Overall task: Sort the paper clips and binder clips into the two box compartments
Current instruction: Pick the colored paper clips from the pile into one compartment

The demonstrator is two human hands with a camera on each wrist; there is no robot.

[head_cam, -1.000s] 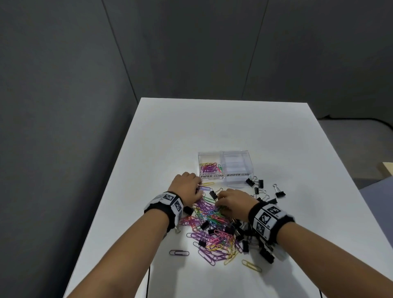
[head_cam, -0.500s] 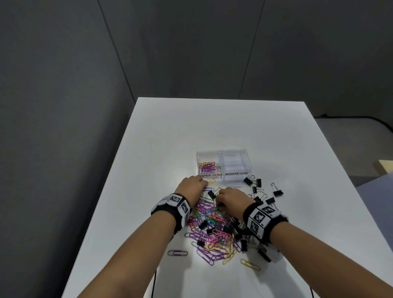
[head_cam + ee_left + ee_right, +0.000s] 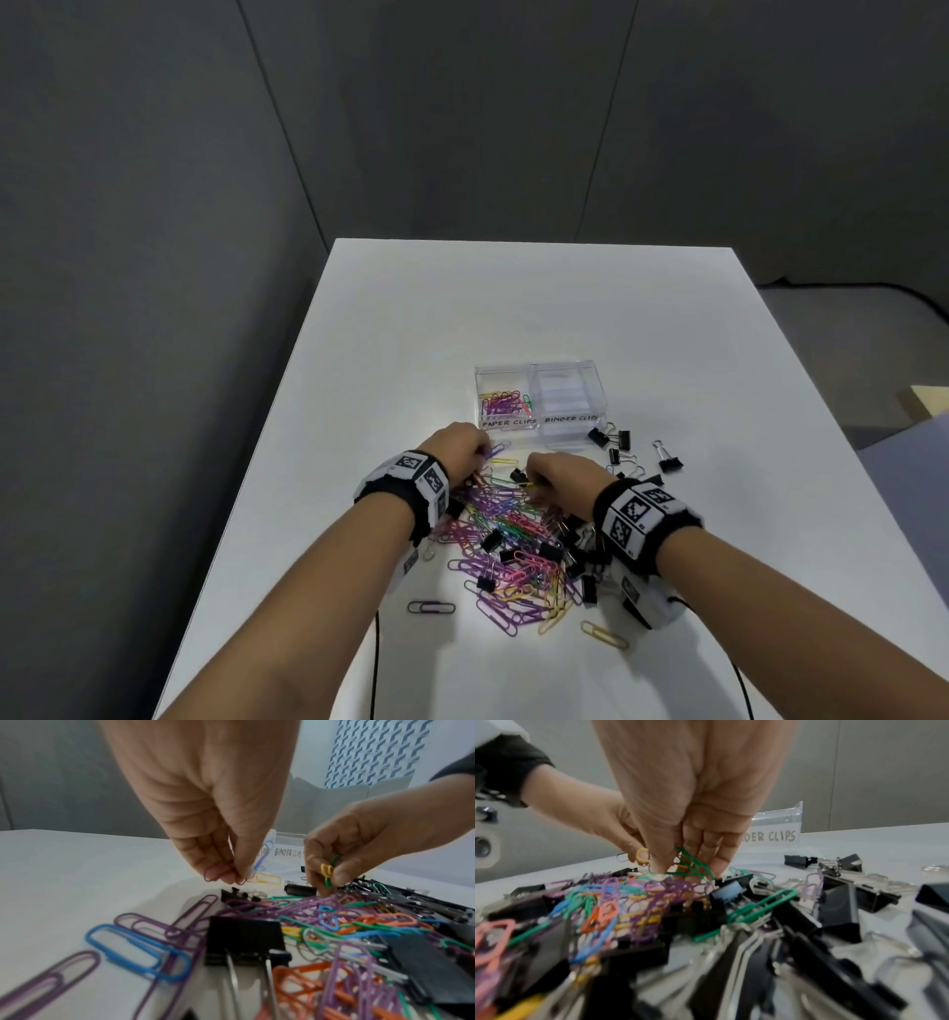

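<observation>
Left hand [image 3: 205,801] fingers pinch purple clip [image 3: 213,875] | right hand [image 3: 359,841] fingers pinch yellow-green clips [image 3: 327,871] | pile [image 3: 518,545] beneath fingers

Head view looks down; wrist views share the clip pile [image 3: 518,545] close-up.

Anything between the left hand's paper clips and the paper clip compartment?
Nothing visible. The left hand pinches paper clips just short of the box; its paper clip compartment is open-topped, with only bare table between.

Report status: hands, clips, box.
Left hand pinches purple paper clip. Right hand pinches green and yellow clips. Binder compartment empty; mixed pile remains.
</observation>
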